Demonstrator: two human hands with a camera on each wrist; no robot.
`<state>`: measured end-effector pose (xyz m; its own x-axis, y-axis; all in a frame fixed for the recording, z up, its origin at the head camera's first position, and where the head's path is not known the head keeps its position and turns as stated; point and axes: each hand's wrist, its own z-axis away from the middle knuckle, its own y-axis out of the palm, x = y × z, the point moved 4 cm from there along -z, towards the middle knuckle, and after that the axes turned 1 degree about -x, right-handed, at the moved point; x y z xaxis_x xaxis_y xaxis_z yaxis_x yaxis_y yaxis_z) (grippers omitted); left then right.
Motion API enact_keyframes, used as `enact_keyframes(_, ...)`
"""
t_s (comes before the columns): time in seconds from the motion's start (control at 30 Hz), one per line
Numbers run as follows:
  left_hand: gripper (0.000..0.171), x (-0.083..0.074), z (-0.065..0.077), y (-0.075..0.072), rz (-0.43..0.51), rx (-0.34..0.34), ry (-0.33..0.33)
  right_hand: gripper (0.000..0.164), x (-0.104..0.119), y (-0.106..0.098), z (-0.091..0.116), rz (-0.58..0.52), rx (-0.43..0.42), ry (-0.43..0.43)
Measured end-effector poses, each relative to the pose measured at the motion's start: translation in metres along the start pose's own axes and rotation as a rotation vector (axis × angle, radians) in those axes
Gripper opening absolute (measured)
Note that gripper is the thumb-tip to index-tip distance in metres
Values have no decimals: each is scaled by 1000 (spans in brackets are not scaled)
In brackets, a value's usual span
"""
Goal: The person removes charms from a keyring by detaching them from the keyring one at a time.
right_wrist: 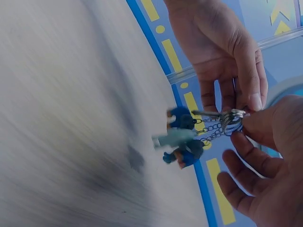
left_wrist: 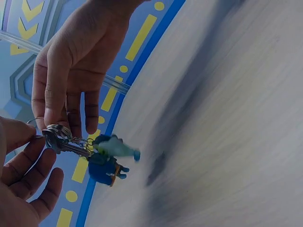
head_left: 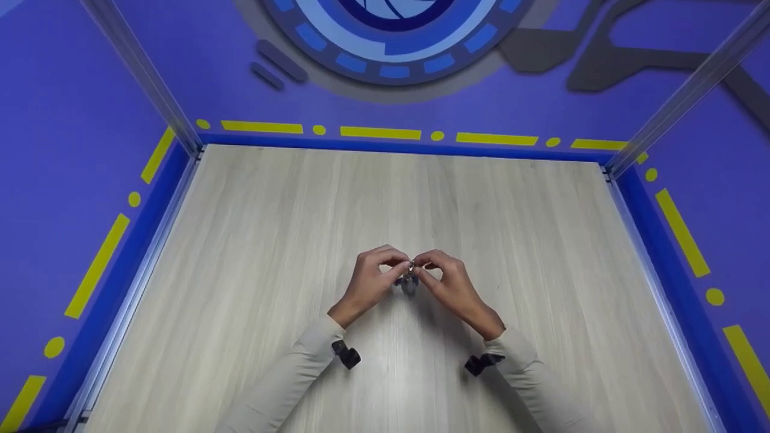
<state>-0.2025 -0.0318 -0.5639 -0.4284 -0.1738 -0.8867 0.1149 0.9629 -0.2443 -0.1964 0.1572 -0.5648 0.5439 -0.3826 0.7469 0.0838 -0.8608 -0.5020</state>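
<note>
The key ring (right_wrist: 233,122) sits between the left hand (head_left: 372,278) and the right hand (head_left: 452,284), its charms (right_wrist: 177,138) hanging above the desk (head_left: 385,201); a wall (head_left: 198,72) stands behind the desk.

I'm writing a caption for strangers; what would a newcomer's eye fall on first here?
Probably the left hand and right hand, pinching metal rings together above the pale table. Blue and pale charms dangle from the rings. The head view's top centre shows a big blue emblem on the purple wall.

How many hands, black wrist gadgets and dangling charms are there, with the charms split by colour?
Hands: 2 (left hand, right hand)
Black wrist gadgets: 2
Mostly blue charms: 2
Pale green charm: 1
Total: 7
</note>
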Motion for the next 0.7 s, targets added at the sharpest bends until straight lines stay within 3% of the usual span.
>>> enact_keyframes(0.33, 5, -6, -1, 0, -1, -49, -62, 7, -2, 4, 5, -97, 0, 116)
enact_keyframes(0.57, 4, -5, 1, -4, 19, -42, -85, 8, -5, -2, 7, -202, 1, 156)
enact_keyframes(0.7, 4, 0, 2, -5, 31, -24, -87, 3, -5, -5, 8, -273, 43, 178)
